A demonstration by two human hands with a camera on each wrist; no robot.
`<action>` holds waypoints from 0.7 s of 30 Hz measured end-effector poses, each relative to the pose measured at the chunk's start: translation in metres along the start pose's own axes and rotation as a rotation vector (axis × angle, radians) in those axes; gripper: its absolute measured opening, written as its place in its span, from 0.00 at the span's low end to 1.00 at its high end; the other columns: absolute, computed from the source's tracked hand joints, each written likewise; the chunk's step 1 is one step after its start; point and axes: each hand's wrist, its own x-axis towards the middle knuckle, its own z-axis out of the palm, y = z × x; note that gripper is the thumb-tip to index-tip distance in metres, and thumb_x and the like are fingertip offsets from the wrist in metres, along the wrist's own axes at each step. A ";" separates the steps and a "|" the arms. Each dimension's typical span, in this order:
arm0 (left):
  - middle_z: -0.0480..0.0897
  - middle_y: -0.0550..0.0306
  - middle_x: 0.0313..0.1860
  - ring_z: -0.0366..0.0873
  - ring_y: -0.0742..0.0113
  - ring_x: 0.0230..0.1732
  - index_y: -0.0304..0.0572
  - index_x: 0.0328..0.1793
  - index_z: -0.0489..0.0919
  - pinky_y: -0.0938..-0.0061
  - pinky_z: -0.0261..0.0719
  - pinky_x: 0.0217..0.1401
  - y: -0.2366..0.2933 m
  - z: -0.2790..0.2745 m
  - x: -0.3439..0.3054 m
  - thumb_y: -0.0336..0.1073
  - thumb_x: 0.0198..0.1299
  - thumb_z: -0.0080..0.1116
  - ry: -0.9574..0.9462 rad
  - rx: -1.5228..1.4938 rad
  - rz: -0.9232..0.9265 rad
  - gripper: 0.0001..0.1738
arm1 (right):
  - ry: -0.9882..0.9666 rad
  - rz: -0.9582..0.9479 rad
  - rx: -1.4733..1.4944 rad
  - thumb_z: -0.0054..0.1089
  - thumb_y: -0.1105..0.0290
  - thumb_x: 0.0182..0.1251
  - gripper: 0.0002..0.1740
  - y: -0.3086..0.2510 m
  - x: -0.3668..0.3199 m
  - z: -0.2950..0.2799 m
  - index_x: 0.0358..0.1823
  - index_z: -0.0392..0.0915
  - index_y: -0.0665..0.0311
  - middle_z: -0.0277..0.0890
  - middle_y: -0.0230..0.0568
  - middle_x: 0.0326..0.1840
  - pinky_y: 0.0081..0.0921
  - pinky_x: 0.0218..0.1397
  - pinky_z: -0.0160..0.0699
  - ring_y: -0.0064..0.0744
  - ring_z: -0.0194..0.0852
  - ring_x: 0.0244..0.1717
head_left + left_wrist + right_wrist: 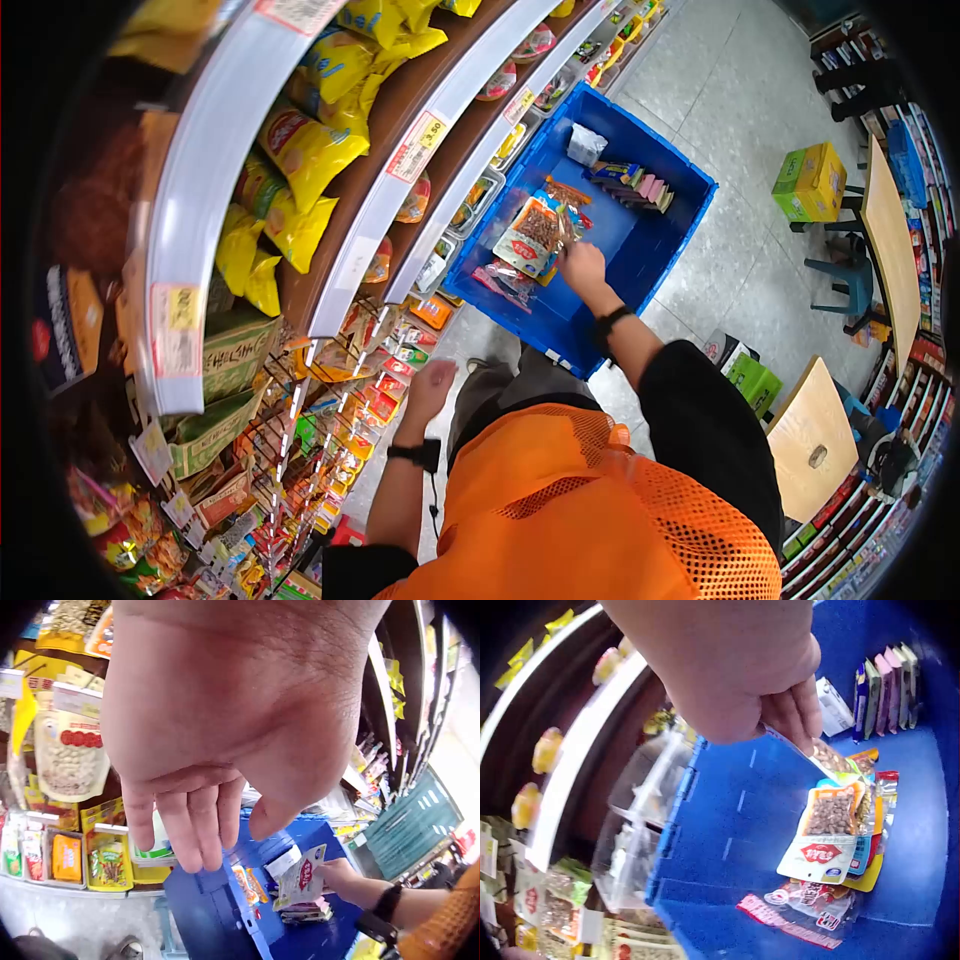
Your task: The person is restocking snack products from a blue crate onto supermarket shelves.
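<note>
A flat, glossy snack pouch (300,876), white with a red label and a clear window through which brown nuts are seen, is pinched at one edge by the fingers of the right hand (582,265). It is held out from the fingertips inside a rigid blue plastic crate (650,250), above a heap of crinkled packets (829,832). The left hand (430,385) is kept relaxed and empty, fingers loose, near the wire racks (330,420) of small sachets.
</note>
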 end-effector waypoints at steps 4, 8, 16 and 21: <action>0.89 0.55 0.44 0.85 0.70 0.45 0.38 0.52 0.84 0.72 0.82 0.50 -0.031 -0.003 -0.068 0.36 0.69 0.62 0.014 -0.081 -0.161 0.11 | -0.009 0.160 -0.073 0.53 0.65 0.67 0.12 0.012 0.063 0.094 0.41 0.86 0.57 0.86 0.52 0.35 0.50 0.40 0.85 0.54 0.87 0.35; 0.89 0.57 0.45 0.85 0.71 0.43 0.40 0.53 0.84 0.75 0.81 0.47 -0.039 -0.012 -0.093 0.34 0.70 0.61 0.149 0.004 -0.243 0.10 | -0.380 -0.007 -0.171 0.55 0.63 0.66 0.19 0.009 0.071 0.176 0.55 0.84 0.58 0.86 0.54 0.45 0.45 0.54 0.83 0.51 0.86 0.49; 0.89 0.58 0.44 0.84 0.73 0.42 0.39 0.53 0.84 0.76 0.80 0.46 -0.037 -0.022 -0.097 0.33 0.70 0.60 0.274 -0.097 -0.199 0.10 | -0.594 -0.078 -0.029 0.61 0.63 0.60 0.23 -0.023 0.044 0.159 0.57 0.82 0.60 0.82 0.54 0.57 0.42 0.62 0.80 0.52 0.82 0.59; 0.89 0.54 0.43 0.85 0.67 0.42 0.39 0.53 0.84 0.72 0.81 0.47 -0.040 -0.020 -0.115 0.35 0.69 0.61 0.356 -0.099 -0.054 0.11 | -0.424 -0.228 0.087 0.60 0.66 0.59 0.19 -0.047 -0.002 0.074 0.52 0.85 0.56 0.86 0.52 0.45 0.43 0.57 0.82 0.53 0.85 0.50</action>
